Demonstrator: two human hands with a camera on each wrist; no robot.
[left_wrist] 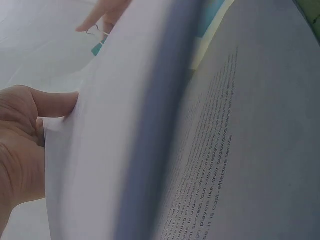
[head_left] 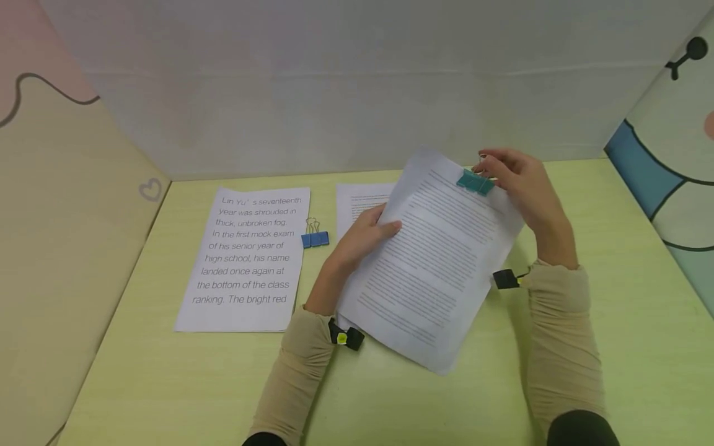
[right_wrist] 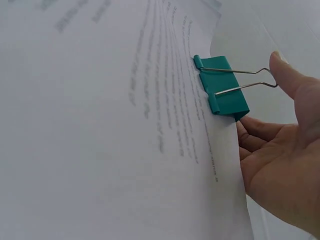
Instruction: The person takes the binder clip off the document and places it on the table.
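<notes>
A stack of printed sheets is tilted up off the table. My left hand grips its left edge, thumb on the printed front; in the left wrist view the thumb presses on the paper. A teal binder clip sits on the stack's top edge, its jaws over the paper. My right hand pinches the clip at its wire handles. In the right wrist view, the thumb touches the looped end of the front wire handle, and the other fingers are partly hidden behind the clip and paper.
A second printed stack in large type lies flat at the left. Beside its right edge is a blue binder clip, handles up. More printed paper lies behind the held sheets. A pale wall closes the table's back.
</notes>
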